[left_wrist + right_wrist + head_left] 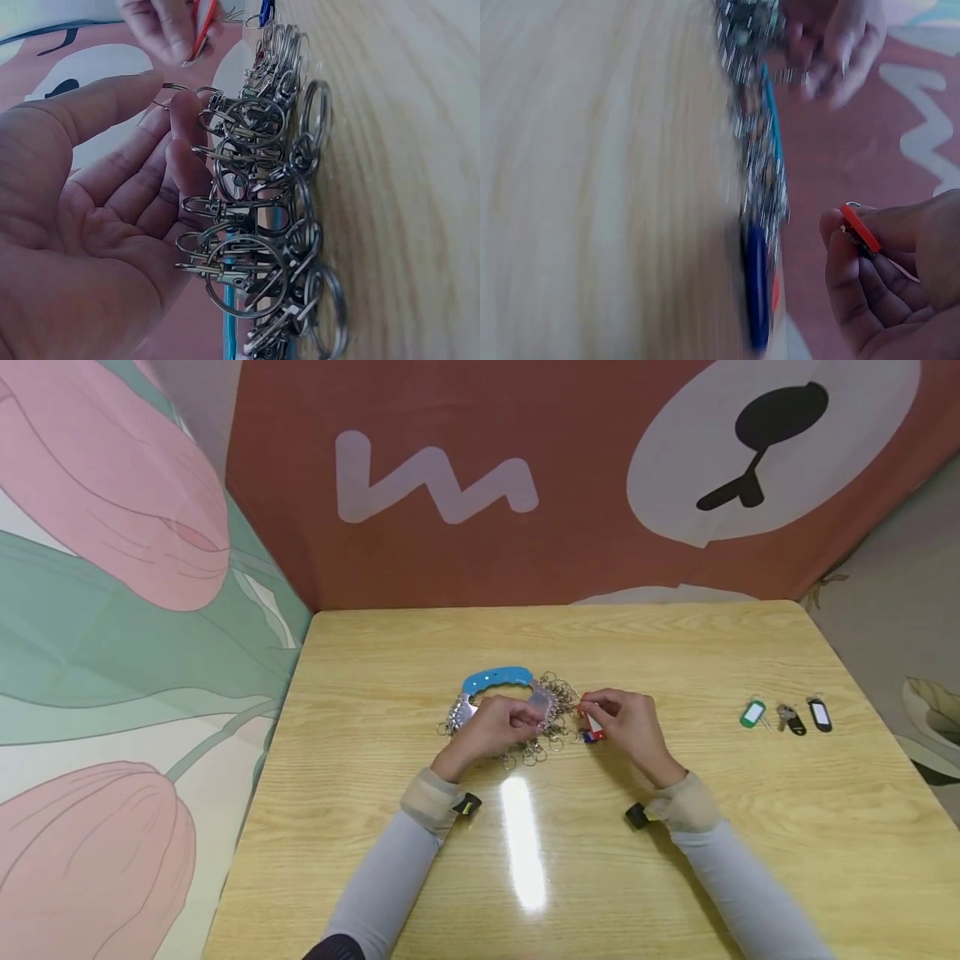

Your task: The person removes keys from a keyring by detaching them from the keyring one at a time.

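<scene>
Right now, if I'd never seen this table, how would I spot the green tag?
Find the wooden table and look toward its right side, past the person's right hand. There, in a loose row of three, the green tag lies nearest that hand. Its green frame surrounds a white label, while the middle tag and the far-right tag are both black.

Both forearms (393,872) angle inward — left hand (497,727) curled, right hand (630,722) pinching.

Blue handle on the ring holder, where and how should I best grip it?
Probably its middle, from the far side, fingers curling into the opening: the blue handle arches away from the left hand, while metal rings crowd the holder elsewhere.
</scene>
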A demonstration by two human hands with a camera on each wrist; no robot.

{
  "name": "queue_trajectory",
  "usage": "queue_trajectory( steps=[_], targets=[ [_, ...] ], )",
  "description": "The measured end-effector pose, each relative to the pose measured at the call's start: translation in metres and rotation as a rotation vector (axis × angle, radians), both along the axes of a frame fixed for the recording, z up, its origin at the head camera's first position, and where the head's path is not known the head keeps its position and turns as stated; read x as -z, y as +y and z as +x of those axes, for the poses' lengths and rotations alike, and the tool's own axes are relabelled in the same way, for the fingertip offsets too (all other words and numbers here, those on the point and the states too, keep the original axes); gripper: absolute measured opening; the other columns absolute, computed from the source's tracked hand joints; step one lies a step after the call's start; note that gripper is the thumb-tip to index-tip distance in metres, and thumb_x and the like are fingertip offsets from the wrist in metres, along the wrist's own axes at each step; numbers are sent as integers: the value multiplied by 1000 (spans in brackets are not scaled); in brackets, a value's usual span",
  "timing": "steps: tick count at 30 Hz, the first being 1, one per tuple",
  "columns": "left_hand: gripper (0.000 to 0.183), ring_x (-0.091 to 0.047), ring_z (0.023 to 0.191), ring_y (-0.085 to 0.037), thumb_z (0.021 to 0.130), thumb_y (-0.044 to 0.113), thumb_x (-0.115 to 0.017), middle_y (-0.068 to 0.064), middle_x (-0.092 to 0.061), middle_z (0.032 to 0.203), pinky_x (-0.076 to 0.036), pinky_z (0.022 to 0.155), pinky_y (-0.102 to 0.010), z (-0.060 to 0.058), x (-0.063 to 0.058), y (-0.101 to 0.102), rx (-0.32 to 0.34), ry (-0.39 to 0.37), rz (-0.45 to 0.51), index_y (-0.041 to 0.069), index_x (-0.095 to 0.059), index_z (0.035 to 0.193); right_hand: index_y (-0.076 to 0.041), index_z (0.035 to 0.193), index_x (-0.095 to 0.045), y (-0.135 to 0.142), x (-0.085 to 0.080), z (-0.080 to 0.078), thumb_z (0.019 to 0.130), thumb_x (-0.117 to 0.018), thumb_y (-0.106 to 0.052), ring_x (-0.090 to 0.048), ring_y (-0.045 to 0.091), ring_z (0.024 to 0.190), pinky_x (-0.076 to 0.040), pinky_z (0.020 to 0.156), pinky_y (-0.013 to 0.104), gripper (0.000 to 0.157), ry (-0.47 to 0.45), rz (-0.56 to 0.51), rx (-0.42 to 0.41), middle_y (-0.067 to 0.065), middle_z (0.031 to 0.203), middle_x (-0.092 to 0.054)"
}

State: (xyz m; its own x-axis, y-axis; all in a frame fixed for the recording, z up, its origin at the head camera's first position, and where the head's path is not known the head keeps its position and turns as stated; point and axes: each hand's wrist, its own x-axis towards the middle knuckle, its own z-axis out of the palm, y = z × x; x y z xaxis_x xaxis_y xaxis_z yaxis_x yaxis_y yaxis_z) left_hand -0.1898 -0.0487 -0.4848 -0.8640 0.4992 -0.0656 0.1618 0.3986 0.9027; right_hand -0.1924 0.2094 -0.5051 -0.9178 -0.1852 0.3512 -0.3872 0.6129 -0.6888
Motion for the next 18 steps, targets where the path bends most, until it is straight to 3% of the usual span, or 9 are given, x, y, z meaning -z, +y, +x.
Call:
queue_trajectory(
  steps=[8, 18],
  targets=[
    [20, -76, 92, -19, 97, 5, -75, -13, -79, 106, -61, 78, -21, -1, 0, 0, 8, 20, -13, -2, -77, 116, 0, 96, -81, 66, -2, -7, 94, -79, -3, -63, -2, 66, -44, 54, 8, 4, 10, 108, 117, 18, 86, -79],
    [21, -76, 93, -18, 98, 5, -75, -13, -79, 107, -61, 79, -21, -2, -1, -2, 20, 3, -14, -3, -77, 118, 1, 105, -81, 147, -12, -18, 100, -75, -14, -52, -22, 69, -45, 50, 13, 16, -87, 184, 213, 25, 95, -78]
  ],
)
